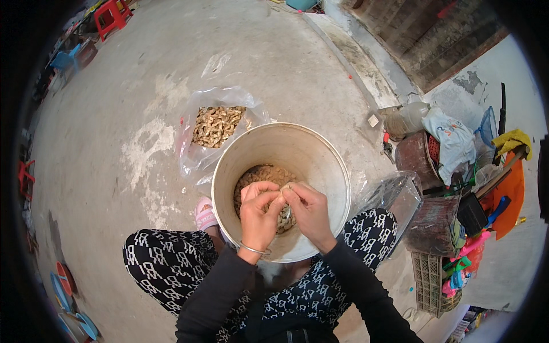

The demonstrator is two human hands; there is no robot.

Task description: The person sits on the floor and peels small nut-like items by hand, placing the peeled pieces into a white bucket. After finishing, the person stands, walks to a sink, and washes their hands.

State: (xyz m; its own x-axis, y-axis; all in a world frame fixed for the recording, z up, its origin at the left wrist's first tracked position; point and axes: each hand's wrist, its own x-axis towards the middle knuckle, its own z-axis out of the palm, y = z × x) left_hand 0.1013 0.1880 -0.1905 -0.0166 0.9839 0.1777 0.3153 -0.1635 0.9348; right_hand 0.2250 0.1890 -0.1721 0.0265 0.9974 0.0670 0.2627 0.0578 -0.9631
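My left hand (259, 214) and my right hand (308, 210) meet over the mouth of a pale, deep bucket (326, 171). Their thumbs and forefingers pinch one small tan piece (286, 187), seemingly a peanut, mostly covered by the fingertips. A thin shiny strip shows just below the right fingers; I cannot tell what it is. Many small brown pieces (268, 175), which look like peanuts, cover the bucket's bottom, partly hidden behind my hands. Beyond the bucket's left rim, a clear plastic bag (188, 158) lies spread around a heap of peanut shells (218, 126).
The bucket stands between my knees on a concrete floor (141, 94). To the right are a clear plastic sheet (396, 193), worn dark containers (431, 225), a plastic crate (426, 278) and red-handled pruning shears (387, 145). A red stool (112, 19) stands far left.
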